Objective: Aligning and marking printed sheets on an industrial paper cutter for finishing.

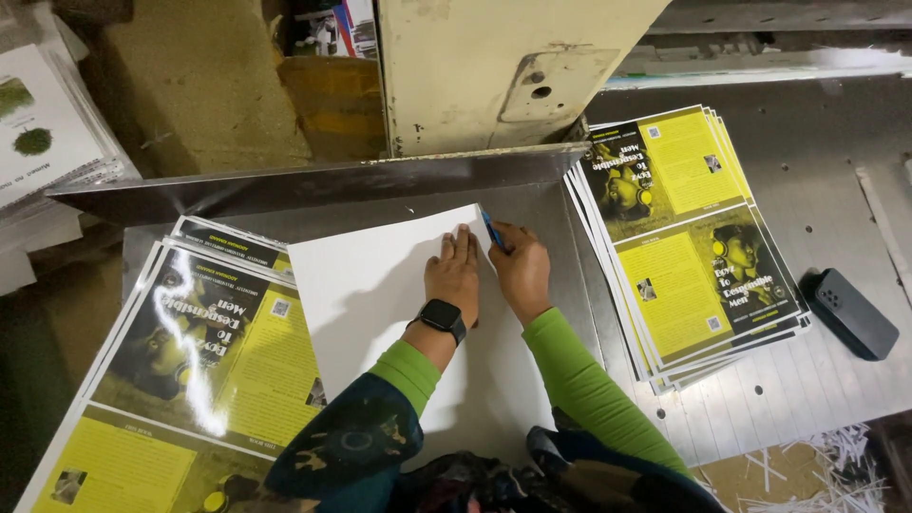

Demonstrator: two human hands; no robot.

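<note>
Left hand: the left hand (453,273) lies flat, palm down, fingers together and pointing away from the person, pressing on the white sheet (380,285); it grasps nothing, and the press seems meant to keep the paper from sliding.
Right hand: the right hand (521,268) sits touching the left hand on its right, fingers curled around a blue pen (492,229) whose tip meets the far right corner of the white sheet.
Wrist and arms: a black smartwatch (443,315) is strapped on the left wrist; both forearms, in green sleeves, angle inward from below so the hands meet at the sheet's corner.
White sheet: it lies under both hands on the bench (836,171), its far corner tucked against the metal fence (313,180) just beyond the fingertips, probably to square it.
Left stack: a left stack of printed covers (190,361), black and yellow, lies left of the left hand, partly under the white sheet's edge.
Right stack: a right stack of printed covers (689,247), fanned slightly, rests right of the right hand, near but apart from it.
Black case: a small black case (848,312) lies farther right, beyond that stack.
Paper trimmings: white paper trimmings (826,470) gather below the bench edge, near right; what they rest on is hard to tell.
</note>
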